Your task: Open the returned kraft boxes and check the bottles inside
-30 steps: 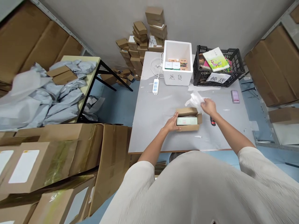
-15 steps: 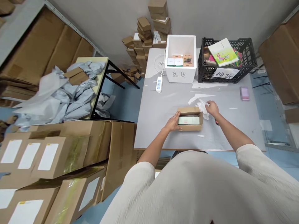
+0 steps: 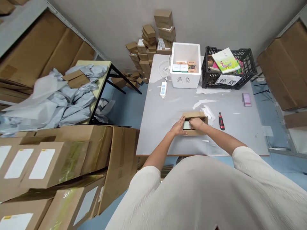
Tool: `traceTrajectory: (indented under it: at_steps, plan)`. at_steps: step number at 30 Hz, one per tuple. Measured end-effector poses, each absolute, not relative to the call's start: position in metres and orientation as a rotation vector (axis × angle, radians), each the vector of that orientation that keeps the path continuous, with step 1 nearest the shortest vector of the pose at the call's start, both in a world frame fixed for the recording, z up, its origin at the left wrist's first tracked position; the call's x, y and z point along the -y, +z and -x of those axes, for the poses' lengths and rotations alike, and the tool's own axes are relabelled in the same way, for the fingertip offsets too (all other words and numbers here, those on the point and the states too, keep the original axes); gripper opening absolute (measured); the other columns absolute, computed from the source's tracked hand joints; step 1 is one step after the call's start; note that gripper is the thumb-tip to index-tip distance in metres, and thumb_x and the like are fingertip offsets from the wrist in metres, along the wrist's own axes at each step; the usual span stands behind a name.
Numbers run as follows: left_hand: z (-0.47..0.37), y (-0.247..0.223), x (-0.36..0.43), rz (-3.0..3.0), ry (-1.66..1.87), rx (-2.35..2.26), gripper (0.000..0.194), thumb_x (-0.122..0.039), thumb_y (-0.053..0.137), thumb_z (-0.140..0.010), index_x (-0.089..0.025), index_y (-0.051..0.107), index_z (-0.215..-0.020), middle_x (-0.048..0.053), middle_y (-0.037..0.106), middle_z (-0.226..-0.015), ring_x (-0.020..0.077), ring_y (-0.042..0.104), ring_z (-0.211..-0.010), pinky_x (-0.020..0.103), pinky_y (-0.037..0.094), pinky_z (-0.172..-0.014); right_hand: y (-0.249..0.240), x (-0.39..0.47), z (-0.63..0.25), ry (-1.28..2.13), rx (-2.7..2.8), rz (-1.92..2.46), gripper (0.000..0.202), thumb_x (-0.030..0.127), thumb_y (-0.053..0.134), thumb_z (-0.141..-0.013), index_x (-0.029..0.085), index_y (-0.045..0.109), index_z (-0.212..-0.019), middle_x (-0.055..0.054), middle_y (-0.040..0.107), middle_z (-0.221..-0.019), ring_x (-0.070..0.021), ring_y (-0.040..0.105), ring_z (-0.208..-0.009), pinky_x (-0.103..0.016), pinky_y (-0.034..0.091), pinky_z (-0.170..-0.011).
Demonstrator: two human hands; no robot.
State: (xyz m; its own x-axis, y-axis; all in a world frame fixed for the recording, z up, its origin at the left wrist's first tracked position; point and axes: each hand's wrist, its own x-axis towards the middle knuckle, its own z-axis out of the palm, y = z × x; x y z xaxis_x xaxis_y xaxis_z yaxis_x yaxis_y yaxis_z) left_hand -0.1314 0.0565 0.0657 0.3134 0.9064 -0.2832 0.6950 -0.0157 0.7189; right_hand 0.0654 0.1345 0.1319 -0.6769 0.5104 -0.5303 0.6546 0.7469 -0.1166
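Note:
An open cardboard box (image 3: 195, 132) lies near the table's front edge with a pale green box (image 3: 186, 125) inside it. My left hand (image 3: 178, 127) grips the left wall of the cardboard box. My right hand (image 3: 196, 123) reaches into it, its curled fingers on the pale green box; the fingertips are hidden. Crumpled white paper (image 3: 208, 114) rests just behind the box's right end. To the right lies a red and black box cutter (image 3: 221, 121).
At the table's back stand a white foam bin (image 3: 186, 80) and a black crate (image 3: 227, 83) with books. A power strip (image 3: 163, 89) lies left of the bin, a purple packet (image 3: 246, 99) at the right. Large cartons (image 3: 96, 147) stand left of the table.
My right hand has let go of the white paper and moved left into the cardboard box. The box cutter, mostly covered by my arm before, now shows. My left hand remains at the box's left end.

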Motion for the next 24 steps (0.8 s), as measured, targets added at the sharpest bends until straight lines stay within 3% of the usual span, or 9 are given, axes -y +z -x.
traceTrajectory:
  at_steps: [9, 15, 24]
  plan:
    - [0.129, 0.066, -0.053, -1.744, 0.331, -1.428, 0.150, -0.041, 0.102, -0.062, -0.027, 0.007, -0.178, 0.017, 0.002, -0.186, 0.0412, 0.026, -0.168, 0.052, 0.040, -0.129, 0.113, -0.132, -0.056, -0.413, -2.409, -0.893, 0.053, 0.017, 0.079, -0.087, 0.007, 0.065, -0.137, -0.028, 0.073, -0.130, -0.0378, 0.074, -0.120, -0.043, 0.058, -0.100]
    - [0.128, 0.064, -0.052, -1.739, 0.323, -1.434, 0.152, -0.044, 0.101, -0.062, -0.027, 0.004, -0.178, 0.018, -0.002, -0.185, 0.0423, 0.028, -0.167, 0.050, 0.038, -0.129, 0.114, -0.130, -0.052, -0.341, -2.363, -0.894, 0.064, 0.024, 0.081, -0.088, 0.006, 0.056, -0.145, -0.030, 0.069, -0.135, -0.0383, 0.071, -0.124, -0.044, 0.057, -0.104]
    - [0.131, 0.060, -0.050, -1.760, 0.364, -1.411, 0.151, -0.046, 0.101, -0.060, -0.024, 0.008, -0.177, 0.019, 0.002, -0.185, 0.0418, 0.028, -0.167, 0.048, 0.038, -0.129, 0.120, -0.122, -0.070, -0.371, -2.385, -0.946, 0.052, 0.022, 0.071, -0.095, 0.012, 0.052, -0.142, -0.025, 0.070, -0.131, -0.0368, 0.072, -0.120, -0.042, 0.058, -0.099]
